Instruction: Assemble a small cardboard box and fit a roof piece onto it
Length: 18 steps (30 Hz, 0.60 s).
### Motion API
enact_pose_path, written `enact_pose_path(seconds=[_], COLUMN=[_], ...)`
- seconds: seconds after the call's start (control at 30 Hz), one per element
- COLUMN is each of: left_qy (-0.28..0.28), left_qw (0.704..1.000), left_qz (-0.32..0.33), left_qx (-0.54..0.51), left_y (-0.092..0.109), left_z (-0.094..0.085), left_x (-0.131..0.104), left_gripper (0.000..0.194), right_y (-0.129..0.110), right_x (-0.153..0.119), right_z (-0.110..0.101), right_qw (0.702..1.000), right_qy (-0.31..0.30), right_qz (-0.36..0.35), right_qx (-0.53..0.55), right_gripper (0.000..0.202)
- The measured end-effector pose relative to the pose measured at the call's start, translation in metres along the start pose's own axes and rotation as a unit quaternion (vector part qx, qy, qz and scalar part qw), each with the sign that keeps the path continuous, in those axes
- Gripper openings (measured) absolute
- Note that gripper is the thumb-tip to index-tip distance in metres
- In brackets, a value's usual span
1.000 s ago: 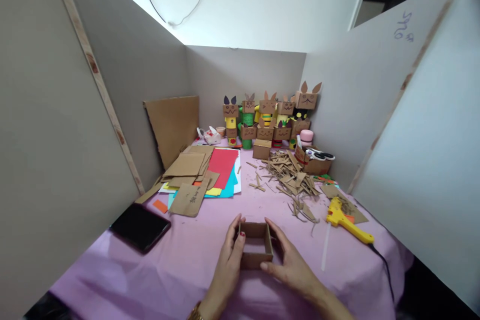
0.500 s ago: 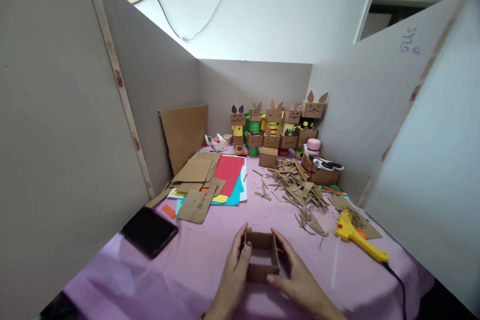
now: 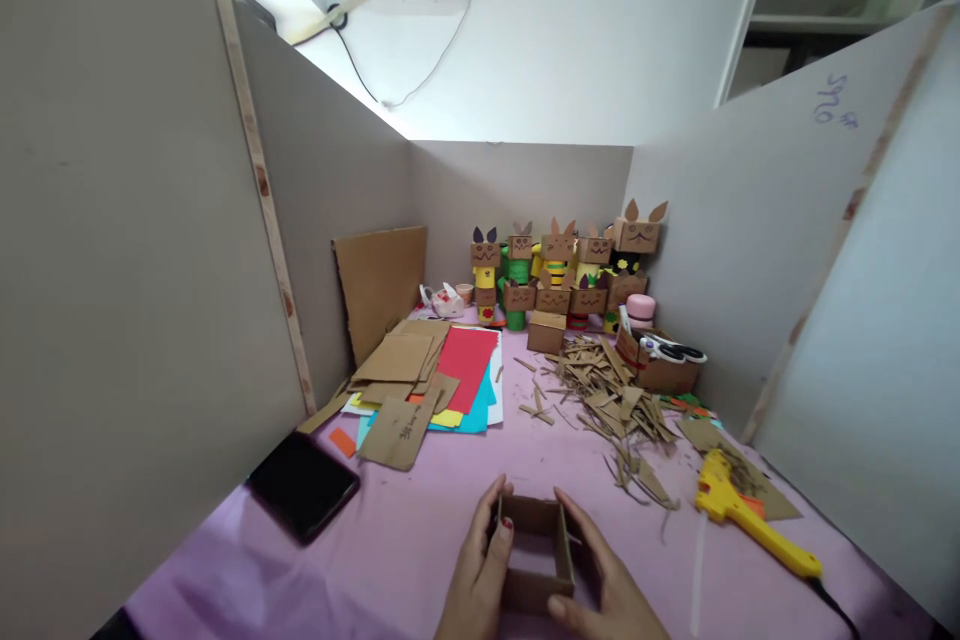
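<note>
Both hands, left hand (image 3: 480,570) and right hand (image 3: 607,585), grasp the unmarked cardboard frame (image 3: 536,555) between their fingers

Open cardboard box (image 3: 534,552) sat on table (image 3: 420,530) between left hand (image 3: 480,570) and right hand (image 3: 607,590); phone (image 3: 303,485) lay left, glue gun (image 3: 739,520) right, cardboard scraps (image 3: 611,390) behind.

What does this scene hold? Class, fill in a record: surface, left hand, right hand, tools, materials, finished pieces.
Surface: pink cloth
Left hand: pressed on the left wall of the box frame
Right hand: pressed on its right wall
Tools: glue gun, scissors
Materials: paper stack, scrap pile, cardboard sheet
Finished pieces: figures at the back
Other: tablet
</note>
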<state>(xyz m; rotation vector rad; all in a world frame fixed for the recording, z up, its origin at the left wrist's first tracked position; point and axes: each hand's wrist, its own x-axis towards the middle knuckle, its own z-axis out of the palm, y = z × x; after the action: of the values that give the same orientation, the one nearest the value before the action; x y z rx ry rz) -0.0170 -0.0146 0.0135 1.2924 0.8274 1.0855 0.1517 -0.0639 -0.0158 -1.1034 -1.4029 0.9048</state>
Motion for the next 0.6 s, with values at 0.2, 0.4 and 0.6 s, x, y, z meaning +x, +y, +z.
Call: enact_pose_path(seconds=[0.2, 0.4, 0.6], left_qy=[0.002, 0.001, -0.002], left_qw=[1.0, 1.0, 1.0], left_qz=[0.005, -0.002, 0.001], left_qx=[0.0, 0.003, 0.001], left_y=[-0.006, -0.007, -0.006], left_z=[0.0, -0.001, -0.001], left_x=[0.002, 0.003, 0.004], left_gripper=[0.058, 0.058, 0.055], right_y=[-0.015, -0.022, -0.015], right_x=[0.002, 0.002, 0.003], right_z=[-0.001, -0.001, -0.005], right_qw=[0.999, 0.998, 0.998], right_qy=[-0.03, -0.034, -0.029], right_qz=[0.034, 0.044, 0.034], right_qx=[-0.008, -0.021, -0.032], right_gripper=[0.1, 0.106, 0.104])
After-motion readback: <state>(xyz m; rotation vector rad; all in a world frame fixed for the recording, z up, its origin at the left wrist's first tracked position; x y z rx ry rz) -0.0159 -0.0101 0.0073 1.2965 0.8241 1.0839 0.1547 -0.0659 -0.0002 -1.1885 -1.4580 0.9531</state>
